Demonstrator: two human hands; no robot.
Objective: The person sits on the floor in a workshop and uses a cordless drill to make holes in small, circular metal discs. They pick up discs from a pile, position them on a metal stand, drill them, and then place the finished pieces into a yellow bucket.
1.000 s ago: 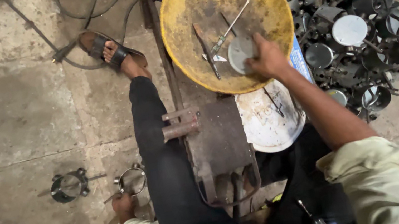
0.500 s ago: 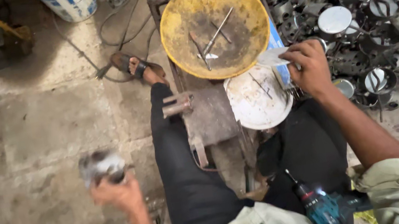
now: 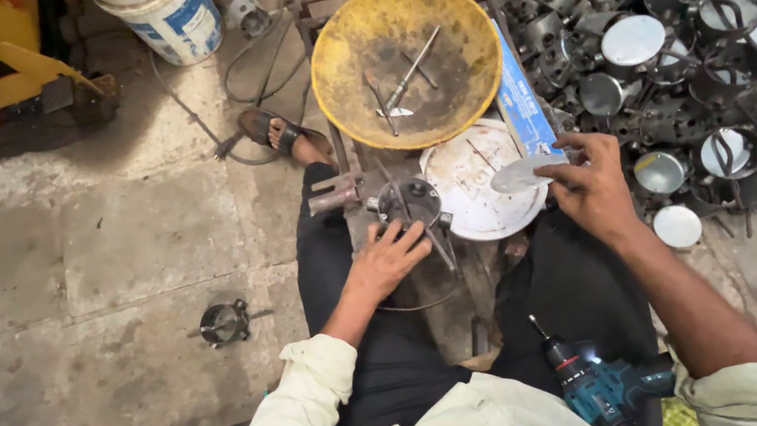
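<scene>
A: Left hand (image 3: 386,260), centre frame. Status?

B: Fingers spread and laid over the near rim of a round metal cup part (image 3: 409,202) that sits on the narrow metal stand (image 3: 369,219) between the knees. Half a second back that hand was out over the floor at the left edge, carrying a part like it. So the part has come in from the floor to the stand.

A: Gripping or resting?

B: Pressing down on it, more a steadying hold than a full grasp. Fingertips hide the near edge.

A: Right hand (image 3: 591,189)?

B: Right of centre, pinching a thin round metal disc (image 3: 522,175) by its edge between thumb and fingers. The disc hangs over the white lid-like plate (image 3: 481,189), just beside the cup part, not touching it as far as I can tell. A second ago that hand was up at the yellow pan (image 3: 405,62); it has since come down with the disc.

A: Reading?

B: My judgement: both pieces are now side by side at the stand, so fitting disc to cup looks like the step in hand.

A: Surroundings?

B: Rods lie loose in the pan, upper centre. Heap of similar metal cups (image 3: 699,61) fills the right side. One lone cup (image 3: 224,322) on the concrete, lower left. Blue cordless drill (image 3: 601,389) in the lap, bottom centre, untouched.
</scene>
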